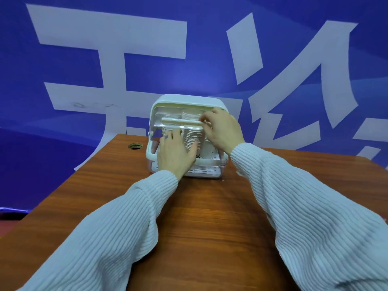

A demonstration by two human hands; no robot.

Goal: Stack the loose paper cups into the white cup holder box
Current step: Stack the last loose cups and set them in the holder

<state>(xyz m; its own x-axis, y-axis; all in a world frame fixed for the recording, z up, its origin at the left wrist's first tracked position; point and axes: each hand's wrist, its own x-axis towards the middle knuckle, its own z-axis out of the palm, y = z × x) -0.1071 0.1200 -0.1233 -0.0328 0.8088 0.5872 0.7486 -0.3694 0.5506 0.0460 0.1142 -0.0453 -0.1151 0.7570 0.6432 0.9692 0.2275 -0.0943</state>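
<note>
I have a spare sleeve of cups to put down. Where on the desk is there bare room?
Bare wood lies left of the left hand, between the cable hole and the desk edge, and between the two sleeves nearer you. It is crowded at the cup holder box, where both hands work.

A brown wooden table (210, 217) with a round cable hole (135, 146) stands before a blue banner (63, 49) bearing large white characters.

Glossy wood-grain surface (210, 206), smooth white plastic cup holder box (184, 99) with clear glossy plastic lid (168, 122) beside the right grip (222, 129), ribbed paper cups (192, 137), soft ribbed knit sleeves (304, 196), matt blue printed backdrop (63, 143)
</note>
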